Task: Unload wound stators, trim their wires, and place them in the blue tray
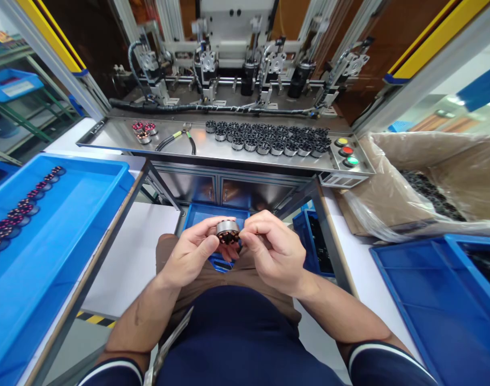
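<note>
Above my lap, my left hand is closed round a motor stator, a silver ring with dark slots and copper windings along its lower side. The fingers of my right hand are pinched together at the stator's right edge. Whatever lies between those fingertips is too small to make out. Beneath the stator, reddish fingers show in part. On the steel ledge ahead stand several similar rings with black tops. To their left are a few stators with pink tops and pliers with dark, yellow-green-marked handles.
A blue tray on my left holds a row of pink-topped parts. Fixtures of a machine rise behind the ledge, with push buttons at its right end. A lined carton and blue bins stand on the right.
</note>
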The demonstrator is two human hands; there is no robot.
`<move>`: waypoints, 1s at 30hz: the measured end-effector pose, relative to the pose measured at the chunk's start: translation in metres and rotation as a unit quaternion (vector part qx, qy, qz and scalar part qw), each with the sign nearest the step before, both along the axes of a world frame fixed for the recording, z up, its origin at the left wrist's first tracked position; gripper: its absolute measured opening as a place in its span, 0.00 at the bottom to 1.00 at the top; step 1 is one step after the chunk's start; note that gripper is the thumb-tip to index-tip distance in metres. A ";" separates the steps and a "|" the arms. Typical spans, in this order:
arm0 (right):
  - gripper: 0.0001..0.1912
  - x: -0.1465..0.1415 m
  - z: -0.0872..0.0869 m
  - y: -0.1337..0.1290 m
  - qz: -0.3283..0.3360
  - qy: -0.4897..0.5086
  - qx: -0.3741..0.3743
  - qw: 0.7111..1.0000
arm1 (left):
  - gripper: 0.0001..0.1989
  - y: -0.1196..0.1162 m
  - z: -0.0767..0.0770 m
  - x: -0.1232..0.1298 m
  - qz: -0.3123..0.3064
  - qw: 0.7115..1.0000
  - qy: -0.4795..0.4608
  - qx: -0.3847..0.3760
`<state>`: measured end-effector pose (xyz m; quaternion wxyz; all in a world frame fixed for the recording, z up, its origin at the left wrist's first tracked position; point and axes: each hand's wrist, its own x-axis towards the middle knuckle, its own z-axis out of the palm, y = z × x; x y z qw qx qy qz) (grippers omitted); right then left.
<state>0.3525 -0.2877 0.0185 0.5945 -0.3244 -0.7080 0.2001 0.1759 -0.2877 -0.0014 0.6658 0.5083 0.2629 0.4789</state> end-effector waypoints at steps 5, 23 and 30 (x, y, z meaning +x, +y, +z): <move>0.08 -0.001 0.003 0.000 -0.018 0.017 -0.024 0.999 | 0.19 0.003 -0.002 0.000 0.006 0.998 -0.035 0.042; 0.04 0.017 0.012 -0.001 0.043 -0.127 0.098 0.986 | 0.17 -0.003 0.006 0.002 -0.149 0.983 -0.072 -0.084; 0.09 0.001 0.008 -0.008 0.007 0.031 -0.073 0.997 | 0.14 -0.008 -0.003 0.012 0.052 0.994 -0.061 0.068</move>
